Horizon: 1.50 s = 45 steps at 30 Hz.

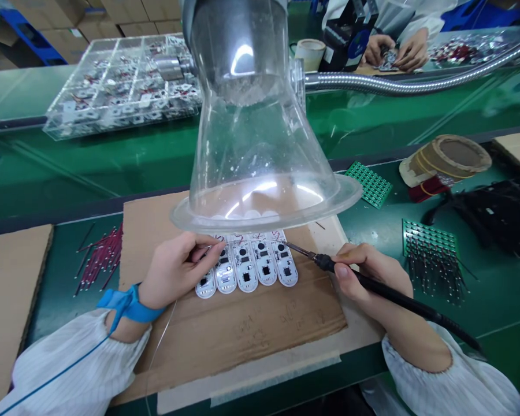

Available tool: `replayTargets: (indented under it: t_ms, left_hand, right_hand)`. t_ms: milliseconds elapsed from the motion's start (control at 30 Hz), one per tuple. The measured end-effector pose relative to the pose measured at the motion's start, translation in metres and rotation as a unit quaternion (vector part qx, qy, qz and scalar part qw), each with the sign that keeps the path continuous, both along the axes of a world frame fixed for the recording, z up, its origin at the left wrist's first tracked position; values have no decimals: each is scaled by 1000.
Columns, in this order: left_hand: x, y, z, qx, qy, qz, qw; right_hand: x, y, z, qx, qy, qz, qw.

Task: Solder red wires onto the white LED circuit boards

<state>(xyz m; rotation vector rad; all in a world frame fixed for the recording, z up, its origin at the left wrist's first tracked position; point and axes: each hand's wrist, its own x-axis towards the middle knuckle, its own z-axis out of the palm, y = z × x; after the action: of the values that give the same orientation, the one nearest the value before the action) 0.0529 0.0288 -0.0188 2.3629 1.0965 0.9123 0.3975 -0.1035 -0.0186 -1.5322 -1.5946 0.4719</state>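
Left hand (pixel 171 271): thumb and forefinger pinched together on a fine strand, over the left boards. A slack pinch would let the strand wander off its spot.
Strand (pixel 162 334): solder, I judge; it trails below the left wrist and runs faintly across the boards toward the iron. Overfeeding could blob and bridge neighbouring pads.
Right hand (pixel 368 274): fingers closed round the iron's grip, pen fashion. A slip forward would bring them nearer the hot end.
Iron (pixel 398 297): tip at the upper part of the rightmost board; contact cannot be confirmed from where I stand. Lingering there could scorch the board or lift a pad.
Boards (pixel 247 277): five white, round-ended pieces side by side on the cardboard, below the hood. No clamp seen; a nudge from either hand could shift the row under the tip.
Cardboard (pixel 264 329): beneath the boards. A resting tip could char it.
Strap (pixel 134 303): blue, round the left wrist, its cord along the sleeve. A snagged cord could jerk that hand.
Hood (pixel 260 167): clear, its rim close above the boards' far ends. It crowds the sight line, so a poor joint could pass unnoticed.
Red wires (pixel 101 257): loose heap left of the cardboard. A sweeping sleeve could scatter them.
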Motion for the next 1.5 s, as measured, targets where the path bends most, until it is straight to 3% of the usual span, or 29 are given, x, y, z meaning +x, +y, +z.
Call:
replayTargets:
  t_ms: [467,733,1167,1500]
  left_hand:
    - [3,2,-2,49,-26,-71,996]
    - [0,3,-1,59,-54,-52,995]
    - [2,2,3,46,-12,-28,998]
    - [5,4,6,55,38,-81,995]
  right_hand:
    - [2,1,-4,14,4,8,1000]
    - [-1,1,-7,53,152,7,987]
    - [-2,2,-10,6,63,17,998]
    - [-1,5,0,-15,14,32,999]
